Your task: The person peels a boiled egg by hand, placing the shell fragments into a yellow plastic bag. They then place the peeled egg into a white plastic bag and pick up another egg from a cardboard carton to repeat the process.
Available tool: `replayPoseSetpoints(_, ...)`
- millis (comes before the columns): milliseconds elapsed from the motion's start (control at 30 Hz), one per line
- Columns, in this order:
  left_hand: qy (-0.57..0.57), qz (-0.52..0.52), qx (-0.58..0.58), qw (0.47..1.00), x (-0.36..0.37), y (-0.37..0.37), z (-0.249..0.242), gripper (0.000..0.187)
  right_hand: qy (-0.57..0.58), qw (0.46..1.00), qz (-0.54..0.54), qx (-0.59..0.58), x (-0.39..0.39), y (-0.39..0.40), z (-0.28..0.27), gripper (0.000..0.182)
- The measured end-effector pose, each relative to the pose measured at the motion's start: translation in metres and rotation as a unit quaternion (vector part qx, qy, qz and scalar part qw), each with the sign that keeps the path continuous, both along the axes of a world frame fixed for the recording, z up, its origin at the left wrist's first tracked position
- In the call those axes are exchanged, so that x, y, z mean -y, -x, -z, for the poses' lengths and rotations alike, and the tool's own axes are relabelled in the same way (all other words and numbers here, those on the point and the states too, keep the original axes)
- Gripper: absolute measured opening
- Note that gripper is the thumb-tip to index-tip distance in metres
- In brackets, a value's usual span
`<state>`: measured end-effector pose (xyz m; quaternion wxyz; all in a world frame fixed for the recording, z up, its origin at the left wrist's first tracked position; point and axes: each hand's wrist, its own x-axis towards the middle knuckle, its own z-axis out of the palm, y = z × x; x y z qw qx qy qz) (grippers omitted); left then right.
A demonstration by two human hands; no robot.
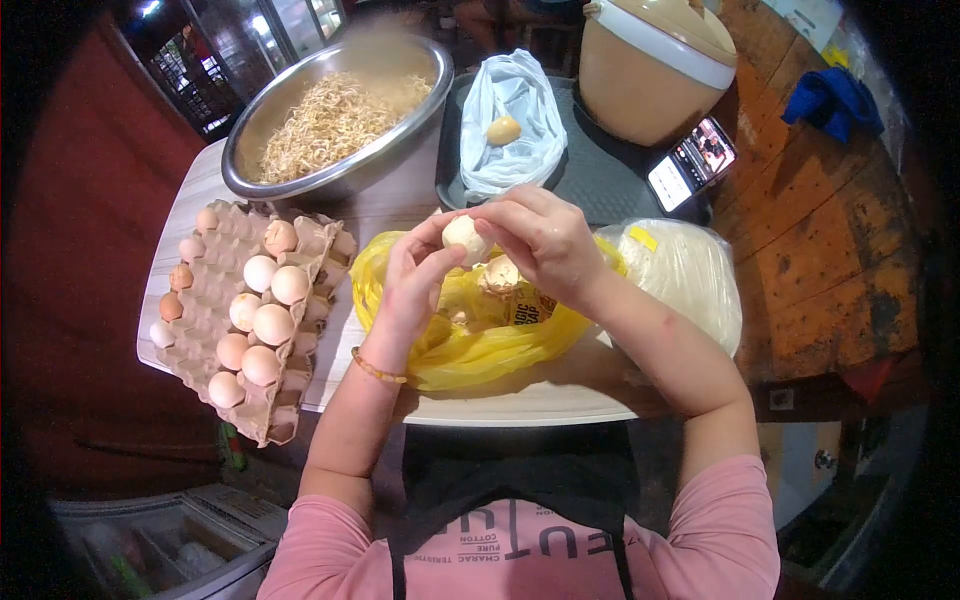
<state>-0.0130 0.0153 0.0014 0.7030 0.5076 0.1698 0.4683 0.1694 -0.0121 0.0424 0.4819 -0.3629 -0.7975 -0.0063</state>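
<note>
Above a yellow plastic bag (450,362), both my hands hold one pale, roundish egg (465,241). My left hand (421,274) has its thumb and fingers closed round the egg's left side. From the right, my right hand (548,238) pinches at the egg's top and side, its fingertips partly hidden. Inside the bag lie broken eggshells (501,275). To the left stands a carton tray (215,268) with several white and brown eggs (273,324). Beyond my hands, a brownish egg (503,130) rests on a pale blue plastic bag (488,85).
A metal bowl (238,165) of sprouts is at the back left. A dark tray (590,185) carries the blue bag, a beige lidded container (640,75) and an upright phone (692,163). A full clear plastic bag (685,285) sits beside my right forearm.
</note>
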Motion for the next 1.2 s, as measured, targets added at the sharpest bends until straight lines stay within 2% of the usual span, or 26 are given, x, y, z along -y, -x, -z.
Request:
replayPoseSetpoints(67,-0.001,-0.001,-0.002,1.000,0.001,0.000,-0.001,0.040,-0.077,0.994,0.046,0.070,-0.001,0.002,0.002,0.011)
replayPoseSetpoints(267,0.005,0.006,-0.011,1.000,0.001,0.001,0.000,0.040,-0.099,0.982,0.060,0.151,0.003,-0.002,-0.002,0.015)
replayPoseSetpoints(400,0.018,0.034,-0.008,0.999,0.000,0.003,-0.004,0.041,-0.109,0.983,0.051,0.136,-0.001,-0.003,0.000,0.015)
replayPoseSetpoints(567,0.010,0.019,-0.029,0.999,-0.001,0.004,-0.001,0.041,-0.064,0.995,0.040,0.070,0.000,-0.002,0.000,0.008)
replayPoseSetpoints(700,0.009,0.020,-0.035,0.999,0.000,0.002,-0.005,0.042,-0.085,0.995,0.044,0.037,-0.004,-0.001,0.002,0.008)
replayPoseSetpoints(900,0.016,0.000,-0.016,1.000,-0.001,0.001,-0.002,0.035,-0.001,0.998,0.029,0.048,0.000,-0.004,-0.001,0.010)
replayPoseSetpoints(1000,0.023,-0.002,-0.018,1.000,0.000,0.002,-0.004,0.032,0.047,0.999,-0.013,0.017,0.000,-0.004,-0.002,0.014)
replayPoseSetpoints(1067,0.019,0.003,-0.021,1.000,-0.002,0.003,-0.001,0.032,0.103,0.991,-0.052,-0.065,-0.002,-0.003,-0.002,0.013)
replayPoseSetpoints(1200,0.011,0.002,-0.032,0.999,-0.003,0.002,0.000,0.030,0.149,0.985,-0.063,-0.063,-0.002,-0.009,-0.003,0.012)
